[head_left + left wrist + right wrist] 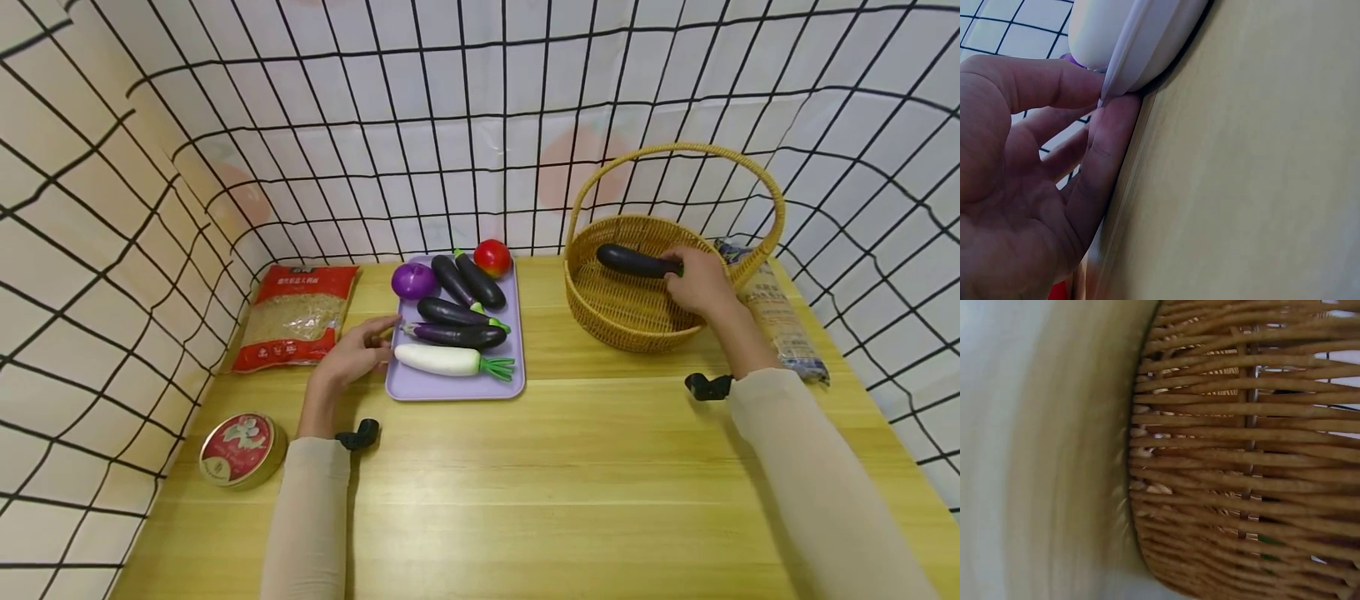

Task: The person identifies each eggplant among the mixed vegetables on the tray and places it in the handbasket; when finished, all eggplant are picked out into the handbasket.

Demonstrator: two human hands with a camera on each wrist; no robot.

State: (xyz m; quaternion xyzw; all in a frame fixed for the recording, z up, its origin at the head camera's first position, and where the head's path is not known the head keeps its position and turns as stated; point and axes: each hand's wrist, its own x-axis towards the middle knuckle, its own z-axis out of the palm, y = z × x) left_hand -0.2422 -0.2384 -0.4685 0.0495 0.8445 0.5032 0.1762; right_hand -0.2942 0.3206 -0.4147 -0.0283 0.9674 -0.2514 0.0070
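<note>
sleeve (817,467), eggplant (633,261) by stem end in right grip (697,281)

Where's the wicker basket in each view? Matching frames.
Head: basket right of centre, toward the back, with the right hand in it gripping an eggplant.
Left wrist: not in it; the left hand is at the tray.
Right wrist: its woven wall fills the right side, close up.
Shared landmark: wooden table, right in left wrist, left in right wrist.
</note>
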